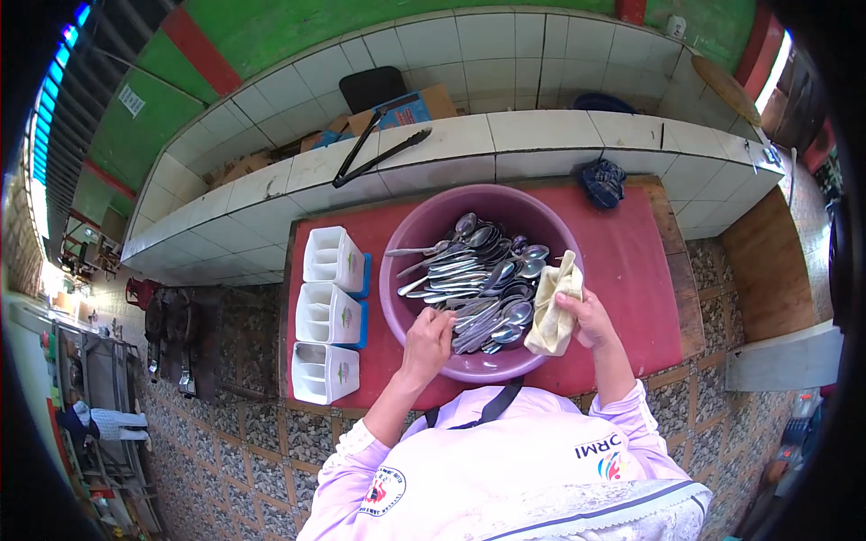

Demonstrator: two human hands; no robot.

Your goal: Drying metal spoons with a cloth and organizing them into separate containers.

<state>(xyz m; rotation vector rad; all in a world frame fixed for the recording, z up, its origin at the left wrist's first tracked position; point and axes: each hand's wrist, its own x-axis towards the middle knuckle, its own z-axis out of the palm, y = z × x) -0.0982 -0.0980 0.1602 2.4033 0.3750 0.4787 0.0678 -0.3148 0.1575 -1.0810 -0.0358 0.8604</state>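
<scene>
A large purple plastic basin (483, 367) holds a heap of metal spoons (467, 270), with forks possibly mixed in. At the basin's near left side is my left hand (427, 341), its fingers bent together by the cutlery handles. Whether a handle is pinched between those fingertips cannot be made out. My right hand (595, 319) grips a folded cream cloth (556, 308) over the basin's right rim, thumb on top. Left of the basin, three white divided plastic cutlery holders (329, 314) stand in a row, two with blue parts showing behind them.
The basin stands on a table with a red cover (629, 270). Behind it runs a white tiled ledge (541, 132) with black tongs (382, 152) lying over its edge. A dark blue cloth (601, 184) lies at the back right. A person (108, 422) is far left.
</scene>
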